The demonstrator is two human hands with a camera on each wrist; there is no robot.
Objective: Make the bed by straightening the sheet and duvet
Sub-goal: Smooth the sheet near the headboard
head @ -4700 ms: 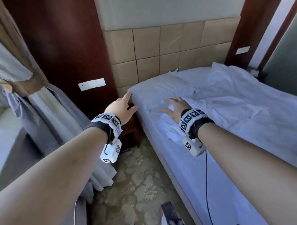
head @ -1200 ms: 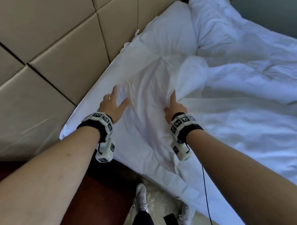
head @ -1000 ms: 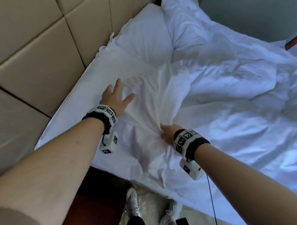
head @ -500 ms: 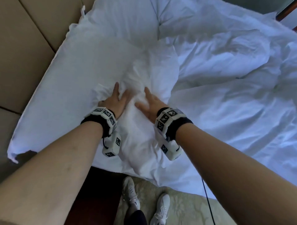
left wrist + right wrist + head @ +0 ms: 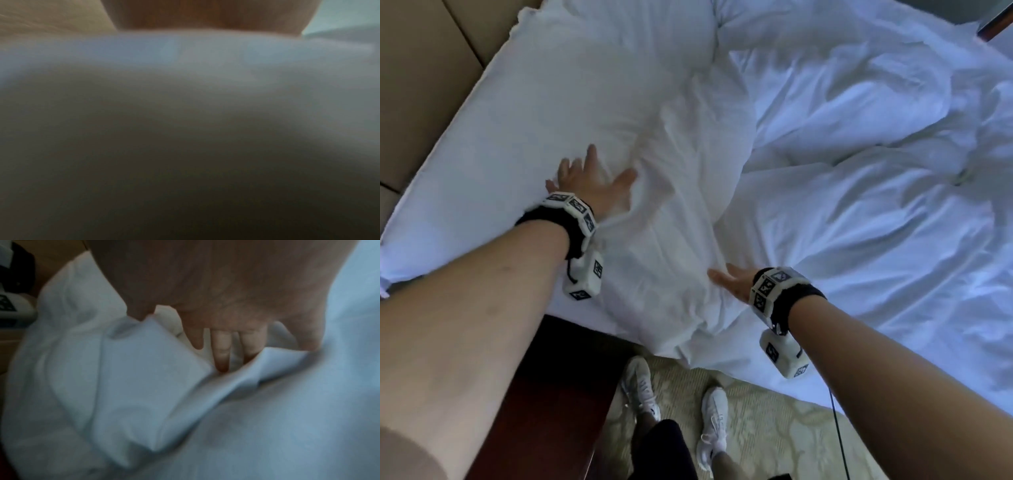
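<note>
1. The bed [image 5: 482,144] fills most of the head view, its near corner pointing toward the person. A padded tan headboard [image 5: 424,68] runs along its left side.
2. The white duvet [image 5: 859,212] lies rumpled over the right half of the bed, with deep creases and a bunched ridge near the middle.
3. The white sheet [image 5: 671,240] is heaped in loose folds at the near corner, between the two hands, and spills over the mattress edge.
4. Both bare forearms reach forward from the lower corners, each wearing a black wrist band with marker blocks.
5. The left hand [image 5: 589,185] lies palm down on the sheet with fingers spread wide and thumb out to the right. It holds nothing. The left wrist view is only blurred cloth.
6. The right hand [image 5: 729,279] lies lower and nearer the mattress edge, its fingers pointing left into the folds. In the right wrist view its fingers [image 5: 221,352] are straight and pushed against a fold, pinching nothing.
7. Two white shoes [image 5: 642,387] stand on the patterned carpet [image 5: 763,421] below the corner.
</note>
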